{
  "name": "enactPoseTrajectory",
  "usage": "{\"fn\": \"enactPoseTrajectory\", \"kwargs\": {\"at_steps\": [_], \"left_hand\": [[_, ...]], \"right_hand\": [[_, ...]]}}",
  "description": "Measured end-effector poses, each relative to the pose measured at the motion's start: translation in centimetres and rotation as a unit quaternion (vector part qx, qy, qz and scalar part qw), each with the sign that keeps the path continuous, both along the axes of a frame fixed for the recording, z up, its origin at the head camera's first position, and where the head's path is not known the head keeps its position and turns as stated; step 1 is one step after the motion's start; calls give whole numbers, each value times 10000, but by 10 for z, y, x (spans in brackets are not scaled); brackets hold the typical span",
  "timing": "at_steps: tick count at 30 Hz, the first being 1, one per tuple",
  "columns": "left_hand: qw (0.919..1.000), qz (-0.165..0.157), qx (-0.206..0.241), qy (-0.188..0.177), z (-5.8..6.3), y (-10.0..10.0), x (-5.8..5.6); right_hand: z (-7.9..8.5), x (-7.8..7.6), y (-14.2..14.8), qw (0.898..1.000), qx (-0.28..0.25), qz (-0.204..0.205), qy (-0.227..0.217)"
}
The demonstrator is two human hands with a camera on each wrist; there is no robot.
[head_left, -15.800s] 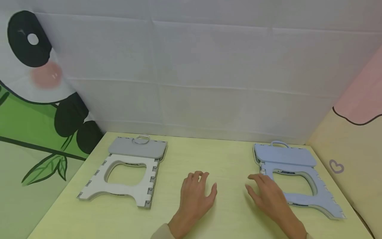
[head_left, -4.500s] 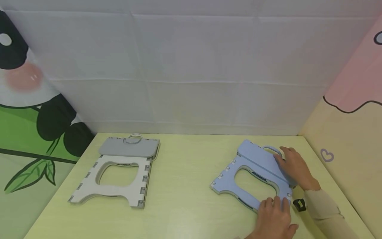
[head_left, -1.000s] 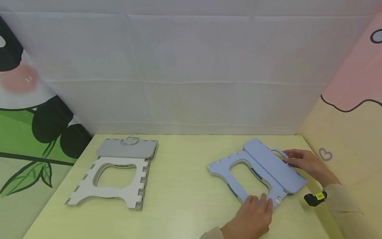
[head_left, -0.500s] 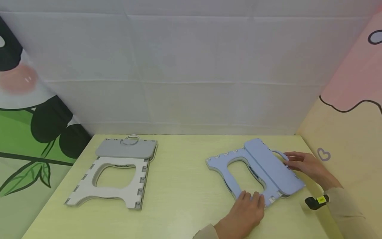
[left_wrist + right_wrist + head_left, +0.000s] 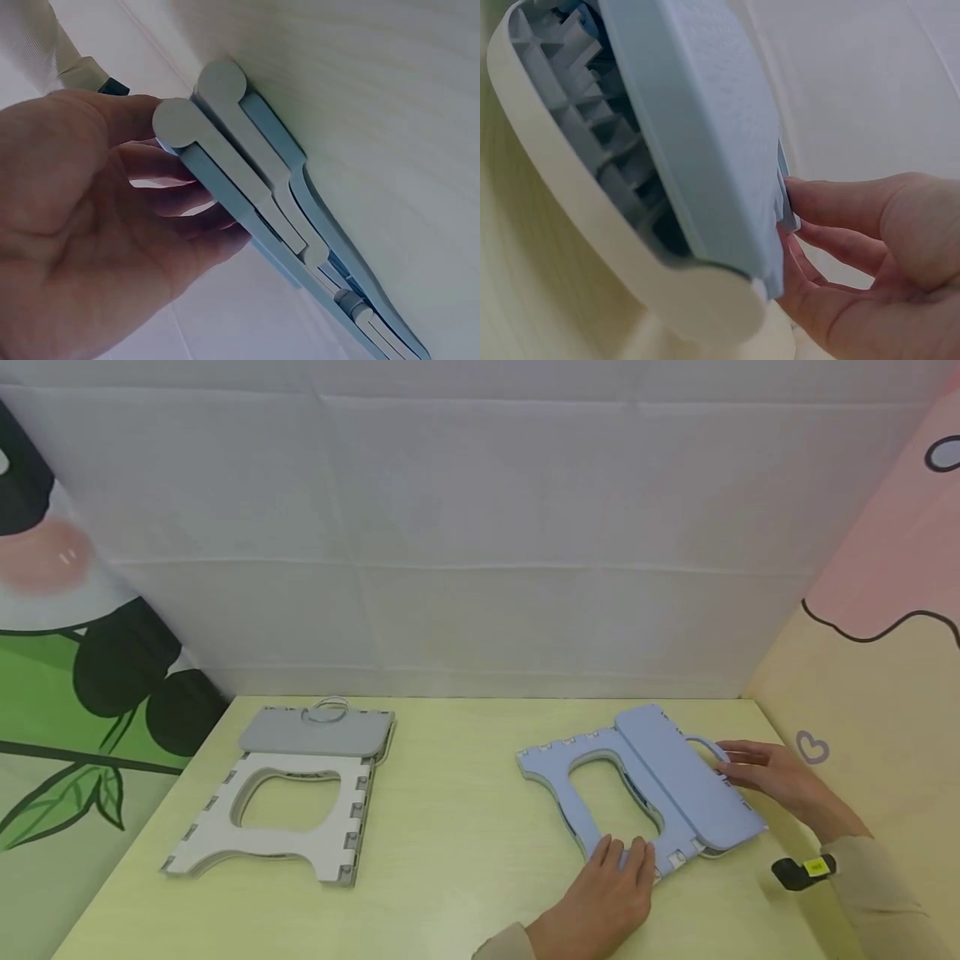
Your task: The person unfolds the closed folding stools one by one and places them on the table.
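A light blue folding step stool (image 5: pixel 678 781) lies folded flat and turned at an angle on the right part of the table, its seat panel toward the right. My left hand (image 5: pixel 603 889) grips its near leg; in the left wrist view the thumb (image 5: pixel 124 112) meets the rounded grey leg end and the fingers bend against the blue face. At the far right edge my right hand (image 5: pixel 783 777) pinches the carry handle (image 5: pixel 707 746) between thumb and fingers. In the right wrist view, the ribbed underside (image 5: pixel 600 150) of the seat shows beside the fingers.
A second folded step stool (image 5: pixel 270 839), white with a grey seat panel and a loop handle, lies on the left of the pale yellow table (image 5: pixel 457 827). A grey-white wall covering stands behind. A patterned side wall (image 5: pixel 885 727) borders the table's right edge.
Over the last second both hands stay on the blue stool, its leg side shifting slightly left. Since 15.8 seconds ago it has turned clockwise, its handle now toward the right. The white stool stays put.
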State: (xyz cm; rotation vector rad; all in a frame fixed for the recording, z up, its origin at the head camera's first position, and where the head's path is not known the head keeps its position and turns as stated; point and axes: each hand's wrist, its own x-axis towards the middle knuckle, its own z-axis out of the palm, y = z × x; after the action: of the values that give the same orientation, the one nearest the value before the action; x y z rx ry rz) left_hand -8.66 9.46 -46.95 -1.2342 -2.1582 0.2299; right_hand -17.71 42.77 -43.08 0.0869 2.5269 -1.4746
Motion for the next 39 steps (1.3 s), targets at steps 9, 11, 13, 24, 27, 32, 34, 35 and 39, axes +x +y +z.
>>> {"fn": "enactPoseTrajectory", "kwargs": {"at_steps": [9,11,13,24,27,32,34,35,39], "left_hand": [[9992,-23,389,-11,1,0,-1],[9985,-17,541,19,2,0,-3],[9978,-23,669,24,1,1,-4],[9941,-118,1076,-40,1,1,-8],[9929,-165,1178,-98,3,1,-9],[9917,-174,1255,-196,4,2,-11],[9917,-178,1250,-252,4,2,-12],[9918,-178,1234,-284,4,3,-12],[9920,-187,1178,-414,4,3,-13]], "right_hand": [[14,6,-1,9988,467,165,-20],[16,6,-2,9986,500,162,-24],[18,6,-2,9985,527,142,-25],[32,10,-3,9965,783,147,250],[37,12,-3,9954,891,120,321],[45,13,-2,9953,888,90,368],[47,13,-3,9951,899,53,396],[49,13,-3,9949,923,34,404],[56,15,-5,9946,960,-62,387]]}}
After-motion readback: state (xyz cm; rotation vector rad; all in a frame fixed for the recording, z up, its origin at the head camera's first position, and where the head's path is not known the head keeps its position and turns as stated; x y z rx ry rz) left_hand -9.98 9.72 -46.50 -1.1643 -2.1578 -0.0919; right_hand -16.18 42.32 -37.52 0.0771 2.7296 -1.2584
